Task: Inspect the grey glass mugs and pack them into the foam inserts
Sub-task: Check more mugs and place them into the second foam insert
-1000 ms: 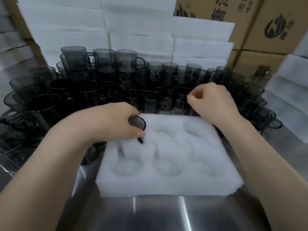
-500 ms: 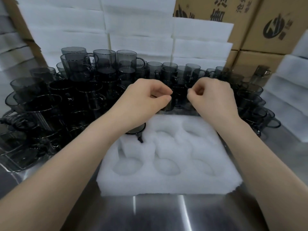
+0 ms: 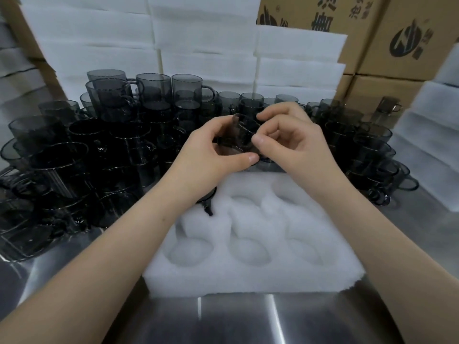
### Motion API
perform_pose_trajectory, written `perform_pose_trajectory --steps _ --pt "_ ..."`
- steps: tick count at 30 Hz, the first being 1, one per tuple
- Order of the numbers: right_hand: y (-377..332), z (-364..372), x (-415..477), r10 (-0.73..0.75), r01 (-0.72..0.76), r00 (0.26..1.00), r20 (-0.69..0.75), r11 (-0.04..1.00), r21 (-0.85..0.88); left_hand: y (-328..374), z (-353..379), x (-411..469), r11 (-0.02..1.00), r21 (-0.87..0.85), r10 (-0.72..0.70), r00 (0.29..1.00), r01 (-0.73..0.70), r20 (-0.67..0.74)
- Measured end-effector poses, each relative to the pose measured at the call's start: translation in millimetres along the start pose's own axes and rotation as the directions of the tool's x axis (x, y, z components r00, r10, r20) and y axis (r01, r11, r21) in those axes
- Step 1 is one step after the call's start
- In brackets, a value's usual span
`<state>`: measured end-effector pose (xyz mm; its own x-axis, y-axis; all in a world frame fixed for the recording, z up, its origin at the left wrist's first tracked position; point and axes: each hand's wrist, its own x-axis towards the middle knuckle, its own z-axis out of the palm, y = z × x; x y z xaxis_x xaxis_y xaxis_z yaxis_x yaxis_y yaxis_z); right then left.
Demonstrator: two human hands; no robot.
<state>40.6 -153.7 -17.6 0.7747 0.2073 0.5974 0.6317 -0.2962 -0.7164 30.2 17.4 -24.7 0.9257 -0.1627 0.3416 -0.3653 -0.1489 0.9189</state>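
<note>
A grey glass mug (image 3: 242, 135) is held tilted above the far edge of the white foam insert (image 3: 253, 276). My left hand (image 3: 211, 155) grips it from the left with thumb below. My right hand (image 3: 290, 140) grips it from the right, fingers over the rim. One mug (image 3: 207, 198) sits in the insert's far left pocket, mostly hidden by my left wrist; the other pockets hold nothing. Many more grey mugs (image 3: 119, 135) are stacked behind and to the left.
More mugs (image 3: 372, 155) crowd the right side. Stacked white foam sheets (image 3: 206, 45) and cardboard boxes (image 3: 397, 40) stand at the back. Foam blocks (image 3: 432, 155) rise at the right. The steel table (image 3: 236, 321) shows in front.
My left hand left the mug in the far left pocket and rose to the mug pile. Both hands now hold one mug lifted and tilted between them.
</note>
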Motion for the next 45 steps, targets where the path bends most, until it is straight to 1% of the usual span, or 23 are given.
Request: perform_pose_trajectory --steps 2,6,9,12,15,18,20,22,24,26,28,32,34,36,38,41,43,45 --pt "1 0 0 0.080 -0.086 0.995 0.061 0.992 0.091 1 0 -1 0.999 0.019 0.038 0.999 -0.038 -0.015" --pt "1 -2 1 0.166 -0.197 0.977 0.134 0.942 0.271 3 1 -3 0.996 0.066 0.069 0.997 -0.067 -0.042" --pt "3 -4 2 0.211 -0.247 0.965 0.156 0.929 0.276 4 1 -3 0.990 0.106 0.100 0.994 -0.094 -0.051" --pt "2 -2 2 0.213 -0.245 0.965 0.154 0.941 0.235 5 1 -4 0.983 0.156 0.108 0.993 -0.098 -0.057" --pt "1 2 2 0.221 -0.241 0.968 0.122 0.952 0.190 5 4 -5 0.963 0.238 0.142 0.989 -0.126 -0.051" --pt "1 9 2 0.227 -0.229 0.973 0.030 0.964 0.136 5 8 -7 0.916 0.345 0.225 0.974 -0.204 -0.024" --pt "1 12 3 0.232 -0.226 0.972 -0.034 0.964 0.139 5 9 -6 0.874 0.422 0.270 0.963 -0.243 -0.003" --pt "2 12 4 0.258 -0.242 0.963 -0.075 0.954 0.176 4 10 -5 0.856 0.447 0.287 0.958 -0.259 0.007" --pt "3 10 5 0.305 -0.279 0.951 -0.057 0.920 0.276 3 9 -6 0.872 0.420 0.274 0.962 -0.252 0.008" --pt "3 6 5 0.353 -0.335 0.935 0.025 0.861 0.383 3 7 -6 0.917 0.332 0.235 0.972 -0.223 0.005" --pt "4 2 7 0.362 -0.380 0.923 0.129 0.803 0.459 3 6 -6 0.951 0.237 0.205 0.979 -0.198 -0.005" --pt "7 -5 7 0.289 -0.419 0.907 0.306 0.680 0.602 3 0 -4 0.985 0.019 0.170 0.984 -0.169 -0.060" --pt "7 -4 6 0.243 -0.426 0.901 0.358 0.644 0.635 1 -2 -3 0.988 -0.053 0.142 0.985 -0.148 -0.093" --pt "7 -3 6 0.240 -0.422 0.902 0.358 0.662 0.619 0 -3 -3 0.991 -0.048 0.120 0.986 -0.127 -0.117" --pt "7 -1 6 0.257 -0.397 0.913 0.317 0.738 0.545 0 -2 -3 0.993 0.025 0.114 0.985 -0.111 -0.131" --pt "5 4 4 0.267 -0.318 0.944 0.192 0.888 0.332 0 2 -4 0.977 0.167 0.152 0.979 -0.129 -0.135" --pt "4 8 4 0.264 -0.278 0.960 0.088 0.933 0.229 1 5 -5 0.953 0.257 0.193 0.974 -0.158 -0.120" --pt "3 11 4 0.269 -0.264 0.963 -0.011 0.951 0.159 1 7 -6 0.916 0.351 0.234 0.969 -0.193 -0.076"
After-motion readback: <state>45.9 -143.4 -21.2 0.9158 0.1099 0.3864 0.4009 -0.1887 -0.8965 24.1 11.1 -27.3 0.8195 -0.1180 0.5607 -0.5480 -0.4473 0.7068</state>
